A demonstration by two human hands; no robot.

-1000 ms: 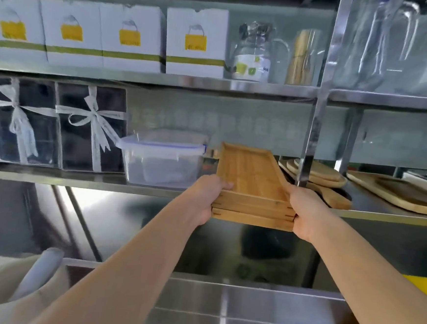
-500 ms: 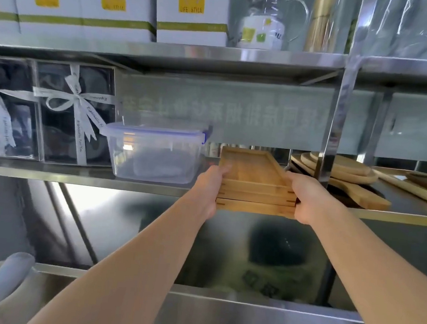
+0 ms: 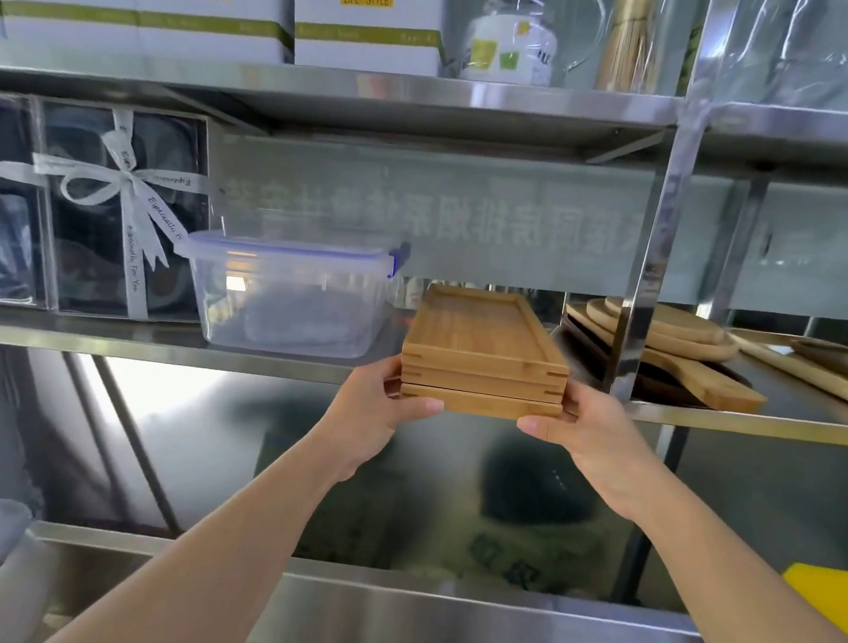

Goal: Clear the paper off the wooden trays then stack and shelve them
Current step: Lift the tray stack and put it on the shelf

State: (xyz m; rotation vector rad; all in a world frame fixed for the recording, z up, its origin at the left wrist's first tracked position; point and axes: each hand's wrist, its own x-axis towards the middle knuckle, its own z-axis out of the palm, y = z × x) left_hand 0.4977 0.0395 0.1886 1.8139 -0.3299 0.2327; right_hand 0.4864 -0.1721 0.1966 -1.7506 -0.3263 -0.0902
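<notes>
A stack of wooden trays (image 3: 485, 356) is held at the front edge of the middle steel shelf (image 3: 156, 346), its far end lying over the shelf surface and its near end overhanging the edge. The stack sits level; the uppermost tray is bare, no paper on it. At least three layers can be counted at the near end.

The left hand (image 3: 379, 414) is closed on the near left corner of the stack, thumb beneath the lowest tray, fingers wrapped along the side. The right hand (image 3: 590, 436) is closed on the near right corner in the same way, thumb pressed under the bottom edge. Both forearms are extended upward toward the shelf.

On the same shelf, a clear lidded plastic container (image 3: 287, 295) is seen just left of the stack, not touching it. Ribbon-tied gift boxes (image 3: 115, 216) stand further left. Right of the stack, past the upright steel post (image 3: 649, 268), round wooden boards (image 3: 665, 330) are piled. On the upper shelf, white cartons (image 3: 365, 12) with yellow labels and a glass jug (image 3: 526, 30) are noted.
</notes>
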